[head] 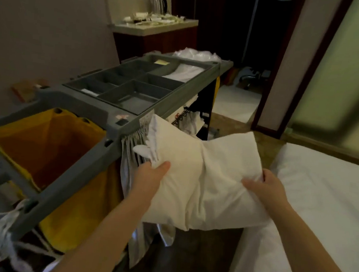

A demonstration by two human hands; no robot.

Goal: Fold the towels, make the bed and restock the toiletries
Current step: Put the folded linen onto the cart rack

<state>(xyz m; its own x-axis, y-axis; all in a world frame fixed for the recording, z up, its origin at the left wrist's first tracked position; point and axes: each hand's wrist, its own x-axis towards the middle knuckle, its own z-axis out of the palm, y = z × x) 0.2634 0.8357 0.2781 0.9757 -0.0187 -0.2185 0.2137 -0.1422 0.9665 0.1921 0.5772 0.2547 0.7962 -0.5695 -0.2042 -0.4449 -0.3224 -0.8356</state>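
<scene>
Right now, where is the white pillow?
In the head view the pillow is at centre, gripped by the left hand and right hand, between the grey cart at left and the bed at right.

A hotel guest room: a grey housekeeping cart (121, 110) with a yellow laundry bag (46, 143) stands beside a white-sheeted bed (318, 198), and a kettle (159, 3) sits on the far desk (154, 26).

Grey cart (103, 114), yellow bag (46, 141), kettle (159, 3)
</scene>
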